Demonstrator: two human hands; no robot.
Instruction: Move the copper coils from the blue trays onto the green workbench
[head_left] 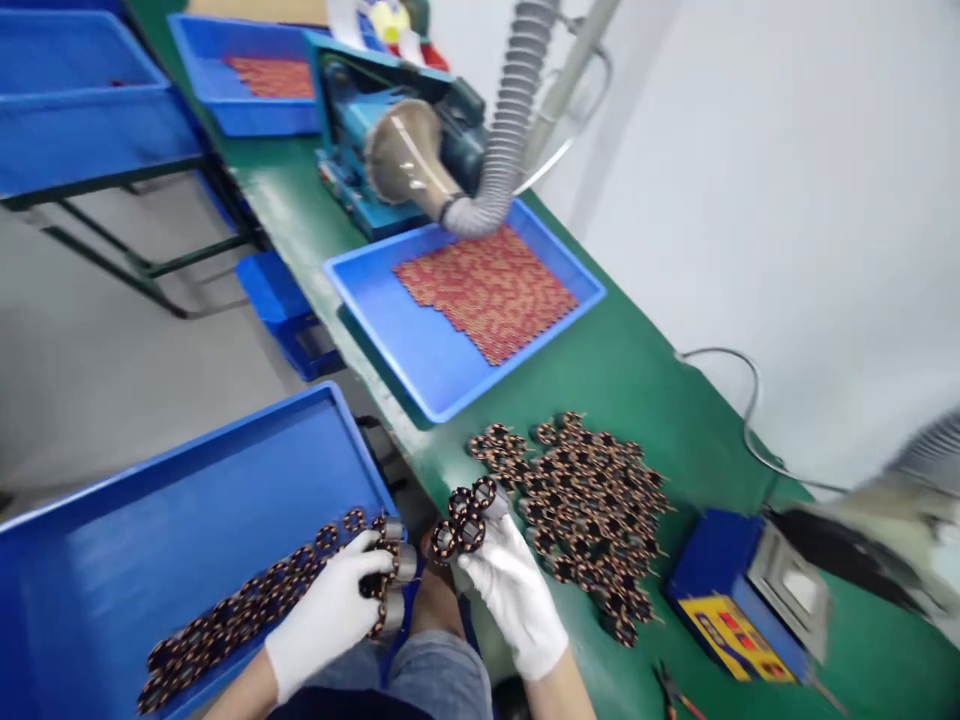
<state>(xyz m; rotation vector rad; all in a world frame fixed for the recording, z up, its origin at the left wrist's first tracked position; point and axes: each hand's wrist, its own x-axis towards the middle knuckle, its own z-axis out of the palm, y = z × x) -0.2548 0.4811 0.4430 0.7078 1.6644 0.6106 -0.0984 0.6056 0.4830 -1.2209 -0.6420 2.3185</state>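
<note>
In my white-gloved left hand (330,612) is a clutch of motor stators (401,562), short grey metal cylinders with copper windings at the ends. The fingers curl around them over the right edge of the near blue tray (195,480). Rows of similar stators (247,610) stand along that tray's near side. My right hand (516,598), also gloved, grips several more stators (466,520) in a cluster, ends facing up-left. Beside it on the green bench lies a large loose group of stators (585,500), many with short leads sticking out.
A blue tray (382,340) of packed reddish parts sits farther up the green bench (637,380). Behind it stands a teal machine (360,130) with a grey extraction hose (517,100). At right are a blue-and-yellow device (727,610) and pliers (667,688).
</note>
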